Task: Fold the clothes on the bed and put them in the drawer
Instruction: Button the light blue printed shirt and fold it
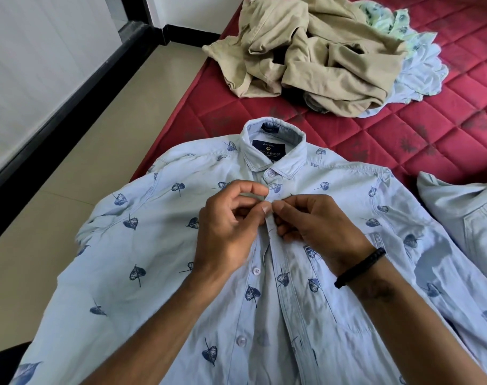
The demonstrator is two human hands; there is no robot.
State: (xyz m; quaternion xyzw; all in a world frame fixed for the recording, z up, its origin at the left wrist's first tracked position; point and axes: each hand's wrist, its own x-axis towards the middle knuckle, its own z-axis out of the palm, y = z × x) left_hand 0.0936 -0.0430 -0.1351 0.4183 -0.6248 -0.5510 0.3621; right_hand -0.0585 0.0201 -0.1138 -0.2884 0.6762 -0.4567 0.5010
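Note:
A light blue shirt [159, 245] printed with dark blue leaves lies front-up on the red quilted bed [403, 129], collar pointing away from me. My left hand [231, 226] and my right hand [317, 229] meet at the button placket just below the collar. Both pinch the placket edges between thumb and fingers. The top collar button is fastened; lower buttons sit apart from their holes. A black band circles my right wrist.
A crumpled pile of beige clothes [306, 51] lies at the far side of the bed, over pale green and light blue garments [420, 68]. Another light blue garment [464, 212] sits at the right edge. Tiled floor [84, 173] and a wall run along the left.

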